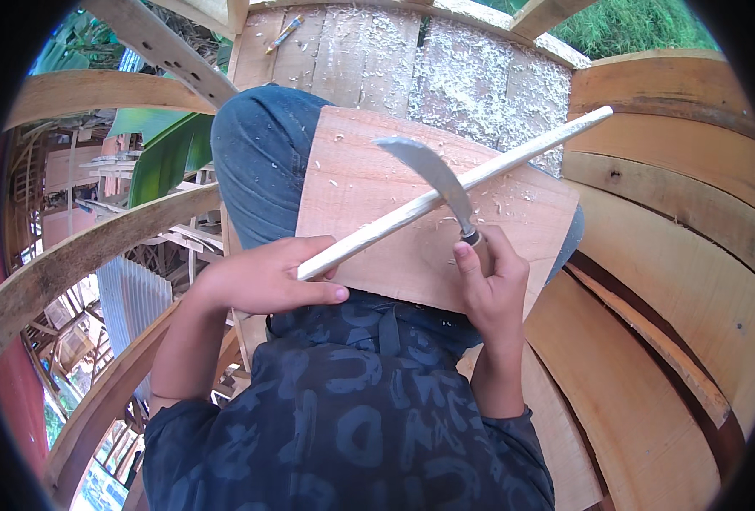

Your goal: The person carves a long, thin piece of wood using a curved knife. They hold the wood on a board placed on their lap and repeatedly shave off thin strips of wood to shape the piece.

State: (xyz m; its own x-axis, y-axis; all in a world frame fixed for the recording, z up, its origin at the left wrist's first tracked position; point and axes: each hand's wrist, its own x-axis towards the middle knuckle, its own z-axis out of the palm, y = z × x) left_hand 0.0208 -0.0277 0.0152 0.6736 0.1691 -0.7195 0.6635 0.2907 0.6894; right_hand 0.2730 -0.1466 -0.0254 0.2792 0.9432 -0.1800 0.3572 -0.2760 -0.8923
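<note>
Left hand (pixel 267 274) grips pale, slender wooden stick (pixel 377 230), axis rising toward upper right of frame; right hand (pixel 493 291) holds curved, grey metal knife (pixel 429 167) crossing it.

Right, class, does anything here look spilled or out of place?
Yes: pale shavings litter the planks beyond the board, thickest toward the right, looking unswept. A small blue-and-yellow item lies apart at upper left, seeming stray.

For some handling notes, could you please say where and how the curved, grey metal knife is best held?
The knife is probably best gripped by its brown handle, from the lower right, as the right hand does: the handle points toward the person, while the curved blade reaches to the upper left.
</note>
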